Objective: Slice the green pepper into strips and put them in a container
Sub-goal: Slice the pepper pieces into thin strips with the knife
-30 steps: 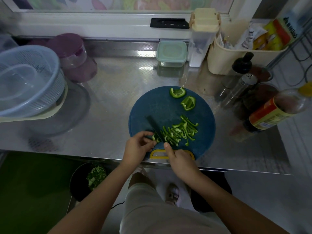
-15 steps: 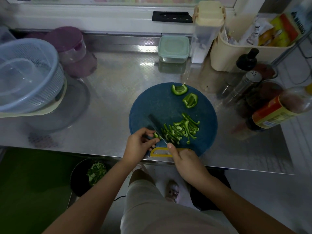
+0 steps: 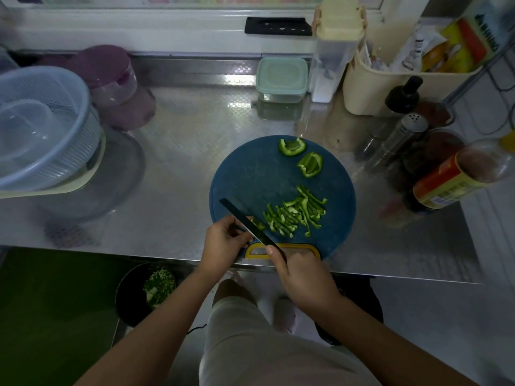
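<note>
Strips of green pepper (image 3: 295, 213) lie heaped at about 4 o'clock on your round blue cutting board (image 3: 250, 174), which sits on the steel counter (image 3: 181, 162). Two larger uncut pepper pieces (image 3: 310, 163) rest near 1 o'clock on the board, apart from the heap.

Your right hand (image 3: 303, 274) is wrapped around the handle of the knife (image 3: 245, 218) at the board's 6 o'clock edge, forefinger laid along the spine. The dark blade runs from there toward 9 o'clock.

Your left hand (image 3: 223, 243) sits at 7 o'clock with its fingers curled, fingertips against the blade's left side. They seem to be pinching a small pepper end (image 3: 259, 224), though the blade hides most of it.

At 12 o'clock on the counter stands a lidded green container (image 3: 281, 79), well apart from the board. A pale colander (image 3: 41, 126) sits at 9 o'clock. Below the counter edge, at 7 o'clock, a dark bowl (image 3: 133, 302) holds chopped greens.
</note>
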Tool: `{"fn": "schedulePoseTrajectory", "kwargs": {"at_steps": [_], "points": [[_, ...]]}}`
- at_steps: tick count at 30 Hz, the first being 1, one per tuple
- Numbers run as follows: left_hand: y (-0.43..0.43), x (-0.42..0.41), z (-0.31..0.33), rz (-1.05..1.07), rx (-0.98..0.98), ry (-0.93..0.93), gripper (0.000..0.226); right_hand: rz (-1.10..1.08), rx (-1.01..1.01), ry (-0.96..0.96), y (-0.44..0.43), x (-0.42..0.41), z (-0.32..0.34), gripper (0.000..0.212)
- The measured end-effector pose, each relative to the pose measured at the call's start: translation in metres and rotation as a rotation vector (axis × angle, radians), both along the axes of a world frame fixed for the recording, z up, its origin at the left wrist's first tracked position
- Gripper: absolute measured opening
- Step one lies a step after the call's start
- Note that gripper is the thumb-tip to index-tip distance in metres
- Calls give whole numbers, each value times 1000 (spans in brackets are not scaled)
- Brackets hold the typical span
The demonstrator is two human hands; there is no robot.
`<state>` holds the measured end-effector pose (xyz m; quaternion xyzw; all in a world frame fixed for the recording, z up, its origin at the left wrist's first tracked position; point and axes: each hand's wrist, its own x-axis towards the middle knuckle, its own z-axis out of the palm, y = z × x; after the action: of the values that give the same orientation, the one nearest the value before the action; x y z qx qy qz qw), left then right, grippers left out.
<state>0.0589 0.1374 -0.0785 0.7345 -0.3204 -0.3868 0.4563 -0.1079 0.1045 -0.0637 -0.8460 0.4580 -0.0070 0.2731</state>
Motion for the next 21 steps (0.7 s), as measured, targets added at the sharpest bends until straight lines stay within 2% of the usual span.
{"fn": "schedulePoseTrajectory", "kwargs": {"at_steps": [5, 9, 18, 21], "points": [[-1, 0, -1, 3, 5, 6, 17, -2, -33, 21, 0, -2, -1, 117], [-2, 1, -3, -4, 13, -8, 14, -16, -43, -4, 1, -5, 1, 107], [-3, 3, -4, -8, 25, -35, 14, -34, -62, -15, 3, -4, 1, 103], [-4, 3, -4, -6, 35, -19, 14, -21, -83, 3, 3, -5, 2, 94]]}}
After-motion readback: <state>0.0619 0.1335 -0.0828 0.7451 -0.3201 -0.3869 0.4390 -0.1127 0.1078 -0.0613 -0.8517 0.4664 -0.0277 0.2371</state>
